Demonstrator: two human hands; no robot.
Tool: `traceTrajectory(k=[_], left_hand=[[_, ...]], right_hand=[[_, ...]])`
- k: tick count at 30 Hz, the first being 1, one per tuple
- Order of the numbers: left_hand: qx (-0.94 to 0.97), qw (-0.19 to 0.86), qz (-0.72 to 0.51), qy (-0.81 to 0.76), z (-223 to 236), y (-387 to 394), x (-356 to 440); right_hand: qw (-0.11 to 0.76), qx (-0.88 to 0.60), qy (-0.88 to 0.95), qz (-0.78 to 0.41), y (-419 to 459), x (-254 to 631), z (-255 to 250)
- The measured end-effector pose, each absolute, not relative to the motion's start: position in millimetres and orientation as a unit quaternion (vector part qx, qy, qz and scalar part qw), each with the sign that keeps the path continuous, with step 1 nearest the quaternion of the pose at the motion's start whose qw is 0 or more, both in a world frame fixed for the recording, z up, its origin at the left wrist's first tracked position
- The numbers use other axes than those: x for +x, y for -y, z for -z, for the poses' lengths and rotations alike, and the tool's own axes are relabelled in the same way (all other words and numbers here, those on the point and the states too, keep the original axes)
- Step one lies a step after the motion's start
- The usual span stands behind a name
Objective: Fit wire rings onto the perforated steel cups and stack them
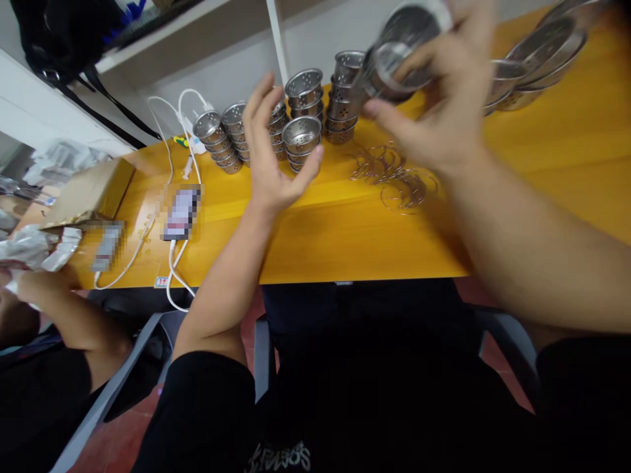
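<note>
My right hand (438,98) is raised above the yellow table (345,230) and grips a shiny perforated metal cup (399,49), blurred by motion. My left hand (271,151) hovers open, fingers curved, just in front of several stacks of the same small perforated metal cups (302,135). It holds nothing. A loose pile of thin wire rings (394,177) lies on the table below my right hand.
Stacked metal bowls (537,66) sit at the far right. A phone (181,211) with white cables, a cardboard box (83,190) and crumpled wrapping lie at the left. Another person's arm (64,315) reaches in at the lower left.
</note>
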State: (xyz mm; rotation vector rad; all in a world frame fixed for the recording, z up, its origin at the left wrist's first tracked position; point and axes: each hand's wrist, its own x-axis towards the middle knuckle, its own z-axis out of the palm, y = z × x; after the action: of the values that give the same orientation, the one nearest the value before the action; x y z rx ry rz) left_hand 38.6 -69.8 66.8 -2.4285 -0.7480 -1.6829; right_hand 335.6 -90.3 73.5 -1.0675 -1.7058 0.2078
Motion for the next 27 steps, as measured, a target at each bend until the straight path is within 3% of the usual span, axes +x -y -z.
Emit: traceTrajectory(k=[1, 3, 8, 12, 21, 27], left_hand=[[-0.814, 0.03, 0.526, 0.246, -66.7, 74.0, 43.8], [-0.841, -0.028, 0.477, 0.252, -60.2, 74.6, 50.1], [-0.861, -0.137, 0.417, 0.257, -39.9, 57.7, 47.9], [-0.868, -0.131, 0.408, 0.251, -34.8, 48.9, 45.7], [-0.876, -0.11, 0.398, 0.249, -34.4, 52.4, 44.2], [-0.873, -0.102, 0.403, 0.254, -17.1, 39.5, 47.0]], right_hand=[[0.57, -0.378, 0.727, -0.06, 98.1, 318.3, -71.6], [0.563, -0.337, 0.748, -0.101, 109.5, 292.2, -66.3], [0.552, -0.397, 0.705, -0.203, 112.2, 277.1, -56.7], [0.562, -0.394, 0.691, -0.226, 108.4, 277.6, -54.9], [0.448, -0.415, 0.763, -0.212, 111.8, 281.3, -51.5], [0.462, -0.374, 0.785, -0.175, 104.5, 287.9, -49.7]])
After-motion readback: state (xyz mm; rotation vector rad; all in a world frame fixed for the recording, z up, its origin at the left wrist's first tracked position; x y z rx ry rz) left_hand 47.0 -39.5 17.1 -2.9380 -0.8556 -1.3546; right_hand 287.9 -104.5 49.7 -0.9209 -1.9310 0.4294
